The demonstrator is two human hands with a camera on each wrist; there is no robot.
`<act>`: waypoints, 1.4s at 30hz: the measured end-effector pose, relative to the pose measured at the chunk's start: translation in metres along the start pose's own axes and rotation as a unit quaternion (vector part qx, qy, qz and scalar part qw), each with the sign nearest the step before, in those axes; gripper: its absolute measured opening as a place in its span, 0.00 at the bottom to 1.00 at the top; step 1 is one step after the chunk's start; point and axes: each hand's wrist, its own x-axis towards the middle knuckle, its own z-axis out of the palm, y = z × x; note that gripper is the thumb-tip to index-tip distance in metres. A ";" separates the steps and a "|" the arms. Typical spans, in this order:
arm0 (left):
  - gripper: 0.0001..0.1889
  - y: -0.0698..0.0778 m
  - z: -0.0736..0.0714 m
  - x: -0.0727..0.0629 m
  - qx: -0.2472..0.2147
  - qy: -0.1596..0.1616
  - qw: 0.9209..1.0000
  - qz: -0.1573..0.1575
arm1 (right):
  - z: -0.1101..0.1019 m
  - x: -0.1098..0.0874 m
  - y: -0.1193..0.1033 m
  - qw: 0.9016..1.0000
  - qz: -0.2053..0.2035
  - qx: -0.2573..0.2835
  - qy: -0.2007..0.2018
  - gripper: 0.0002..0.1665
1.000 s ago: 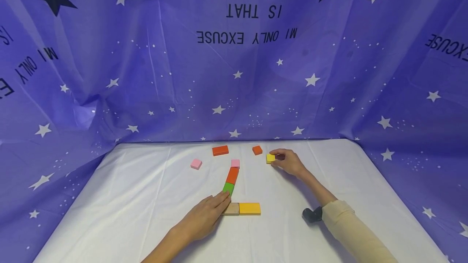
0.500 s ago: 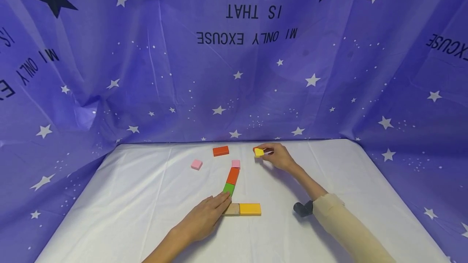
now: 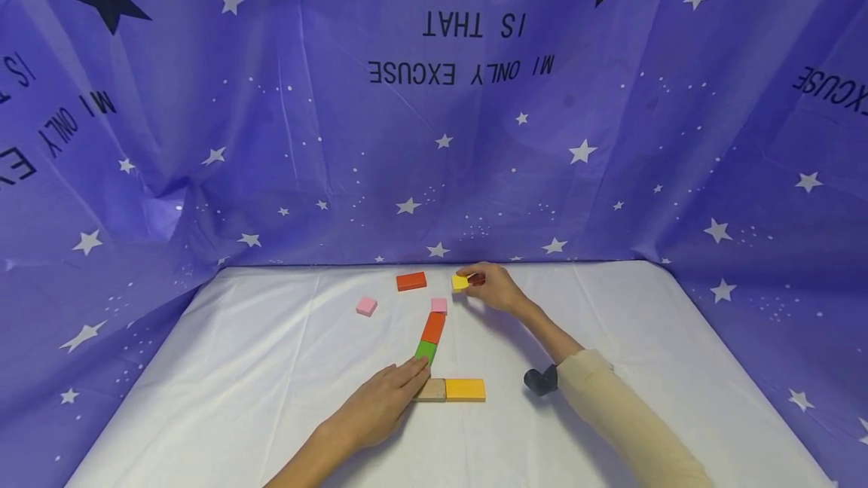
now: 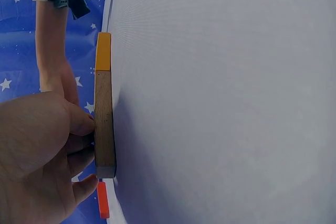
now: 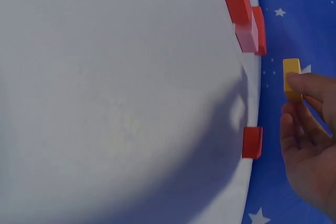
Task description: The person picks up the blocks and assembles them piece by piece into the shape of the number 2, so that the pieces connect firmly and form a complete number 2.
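Note:
My right hand [image 3: 498,288] pinches a small yellow block [image 3: 459,282] between thumb and fingers. The right wrist view shows that yellow block [image 5: 292,80] held up off the table. Below it is a row of touching blocks: a pink block [image 3: 439,306], an orange-red block [image 3: 433,327] and a green block [image 3: 426,350]. My left hand [image 3: 369,409] rests with extended fingertips on the green block's near end, partly hiding it. Beside that hand, a plain wooden block [image 3: 432,391] lies end to end with an orange-yellow block [image 3: 465,390].
A long red block [image 3: 411,282] and a loose pink block [image 3: 366,306] lie at the back left. A small red block [image 5: 252,142] is near my right hand, mostly covered in the head view. A starry purple cloth [image 3: 434,172] rises behind the white table [image 3: 271,398].
My right hand has carried the yellow block off the table and leftward, passing over the small red block toward the pink one. My left hand has stayed in place.

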 end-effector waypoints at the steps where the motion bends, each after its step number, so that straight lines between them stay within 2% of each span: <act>1: 0.24 0.000 0.000 0.000 0.000 0.000 1.000 0.000 | 0.002 0.001 -0.001 1.000 -0.001 -0.002 -0.002 0.20; 11: 0.24 -0.001 -0.002 0.001 0.004 -0.005 1.000 0.001 | 0.019 0.016 -0.004 1.000 0.001 0.017 -0.003 0.21; 18: 0.24 -0.002 0.000 0.002 0.006 -0.004 1.000 0.002 | 0.029 0.022 -0.006 1.000 0.003 0.000 -0.007 0.21; 31: 0.24 -0.001 0.000 0.002 0.004 -0.007 1.000 -0.002 | 0.036 0.023 -0.002 0.998 0.059 0.015 0.002 0.22; 42: 0.25 -0.001 0.000 0.001 -0.001 -0.008 1.000 -0.004 | 0.041 0.024 0.001 0.997 0.071 0.000 0.006 0.23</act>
